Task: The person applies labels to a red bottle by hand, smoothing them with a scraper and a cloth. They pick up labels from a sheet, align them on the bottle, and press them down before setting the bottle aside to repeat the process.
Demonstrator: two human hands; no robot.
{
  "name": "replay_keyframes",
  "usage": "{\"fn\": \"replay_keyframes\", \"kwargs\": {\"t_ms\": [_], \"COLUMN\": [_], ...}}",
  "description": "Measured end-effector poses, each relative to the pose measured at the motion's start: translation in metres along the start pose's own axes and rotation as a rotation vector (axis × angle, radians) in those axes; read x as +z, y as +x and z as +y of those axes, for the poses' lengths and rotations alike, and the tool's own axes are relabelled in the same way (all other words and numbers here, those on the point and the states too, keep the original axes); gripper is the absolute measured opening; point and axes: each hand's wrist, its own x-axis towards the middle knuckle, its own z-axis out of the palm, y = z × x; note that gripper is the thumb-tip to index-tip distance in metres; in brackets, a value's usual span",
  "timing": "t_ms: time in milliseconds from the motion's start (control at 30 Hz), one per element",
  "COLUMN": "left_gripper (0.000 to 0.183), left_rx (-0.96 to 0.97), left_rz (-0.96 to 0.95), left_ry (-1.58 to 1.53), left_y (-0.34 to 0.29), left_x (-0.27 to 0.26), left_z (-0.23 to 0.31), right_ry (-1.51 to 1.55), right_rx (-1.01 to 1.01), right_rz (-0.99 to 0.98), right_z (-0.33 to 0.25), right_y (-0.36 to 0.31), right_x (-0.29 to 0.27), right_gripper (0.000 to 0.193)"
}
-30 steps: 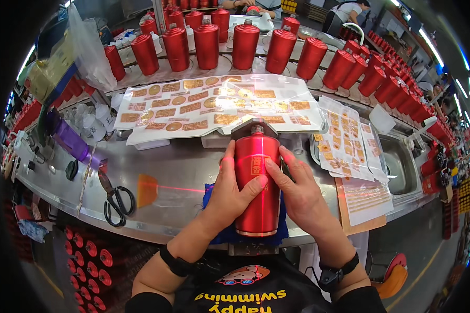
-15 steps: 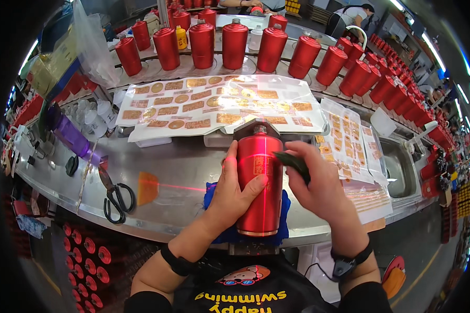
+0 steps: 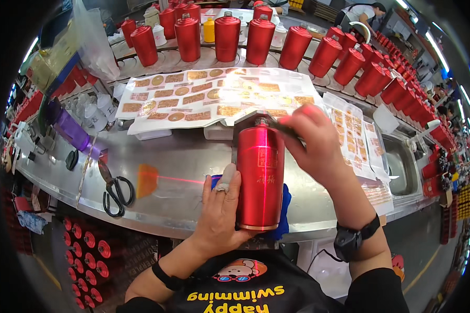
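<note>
A glossy red bottle (image 3: 258,193) with gold markings lies in front of me, its grey neck pointing away. My left hand (image 3: 218,211) holds its lower left side, fingers along the wall and thumb by the base; one finger wears a pale cover. Beside the bottle's shoulder, my right hand (image 3: 313,138) is closed round a thin dark-green tool, mostly hidden by the fingers. A dark angled holder (image 3: 244,121) surrounds the neck end. Under the bottle shows a blue cloth (image 3: 283,211). Red light lines cross the bottle.
Sheets of gold labels (image 3: 193,99) lie behind the bottle, with more label sheets (image 3: 350,135) at right. Black-handled scissors (image 3: 115,190) and an orange piece (image 3: 147,181) are on the metal table. Red bottles (image 3: 227,39) line a conveyor; a sink (image 3: 400,172) is at right.
My left hand has slid down from the bottle's middle to its lower left. My right hand has risen toward the neck with the tool. More gold marking now shows. The conveyor bottles have shifted.
</note>
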Motion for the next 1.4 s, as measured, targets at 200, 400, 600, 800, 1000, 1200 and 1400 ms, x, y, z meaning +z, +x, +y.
{"fn": "replay_keyframes", "kwargs": {"t_ms": [200, 400, 600, 800, 1000, 1200, 1400], "left_gripper": [0.112, 0.099, 0.076, 0.06, 0.048, 0.051, 0.037], "left_rx": [-0.011, 0.069, 0.448, 0.294, -0.404, -0.764, -0.738], "left_rz": [0.004, -0.054, -0.218, -0.024, -0.061, -0.211, -0.508], "left_ry": [-0.046, -0.003, 0.13, 0.053, -0.622, -1.378, -1.408], "left_y": [-0.006, -0.002, 0.062, 0.108, 0.082, 0.122, 0.137], "left_x": [0.004, -0.007, -0.027, -0.02, -0.012, 0.011, 0.008], "left_z": [-0.001, -0.001, -0.019, -0.044, -0.059, -0.067, -0.076], "right_ry": [0.717, 0.22, 0.364, 0.489, -0.17, 0.404, 0.201], "right_rx": [0.053, 0.31, 0.44, -0.052, -0.215, 0.243, 0.147], "right_rz": [-0.44, 0.025, 0.067, -0.434, -0.182, -0.274, 0.069], "right_z": [-0.028, 0.004, -0.012, -0.031, -0.028, 0.001, 0.11], "right_y": [-0.044, -0.041, -0.058, -0.022, -0.001, -0.034, 0.024], "right_x": [-0.026, -0.019, -0.027, -0.018, -0.007, -0.012, -0.019], "right_gripper": [0.023, 0.014, 0.015, 0.018, 0.025, 0.019, 0.036]}}
